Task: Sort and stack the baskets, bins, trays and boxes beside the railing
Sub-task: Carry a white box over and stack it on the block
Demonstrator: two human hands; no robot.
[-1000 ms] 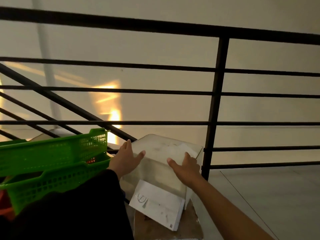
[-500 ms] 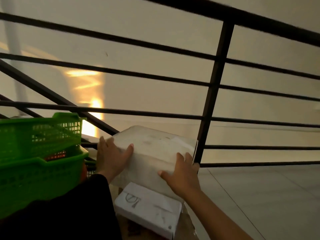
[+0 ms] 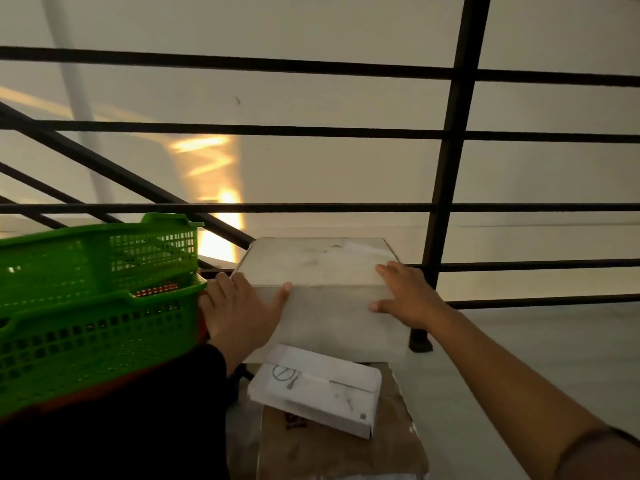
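We count two green baskets point(image 3: 93, 296), nested, at the left; three boxes in the middle; two hands. The boxes: one large white box point(image 3: 322, 289), one small white box point(image 3: 317, 389), and one brown cardboard box point(image 3: 332, 445) under the small one.

The large white box sits just in front of the black railing point(image 3: 446, 161), beside its upright post. It is plain, dull white, closed, with faint smudges on top and a loose flap at the top right corner. The left hand point(image 3: 239, 310) lies against its left end, fingers straight, thumb spread onto the front face. The right hand point(image 3: 405, 296) lies over its right front corner, fingers straight on the top edge, thumb on the front. Neither hand curls round it; the box is pressed between flat palms.

The small white box lies tilted on the brown cardboard box, just in front of the large one, with a line drawing on its lid.

Edges: the baskets touch the back of the left hand, tight there. Right of the boxes the pale floor point(image 3: 536, 358) is open along the railing.
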